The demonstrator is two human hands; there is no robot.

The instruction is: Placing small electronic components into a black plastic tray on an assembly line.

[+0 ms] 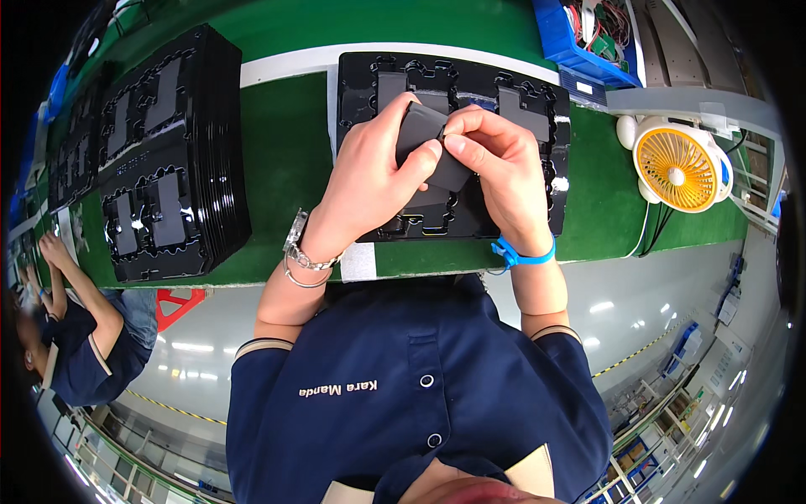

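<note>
My left hand (367, 181) is closed around a dark grey, flat rectangular piece (422, 126), with the thumb across its face. At the right edge of that piece, my right hand (510, 168) pinches thumb and forefinger together; whether a thin bit of it is caught there is too small to tell. Both hands are over a black moulded plastic tray (356, 99). In the tray's recesses sit more dark grey flat pieces (522, 111). My hands hide the tray's middle.
A tall stack of similar black trays (220, 143) stands left on the green bench (290, 168). To the right is a white and yellow fan (677, 172). A blue bin (561, 38) with wires stands at the far right. Another person (92, 336) works at the far left.
</note>
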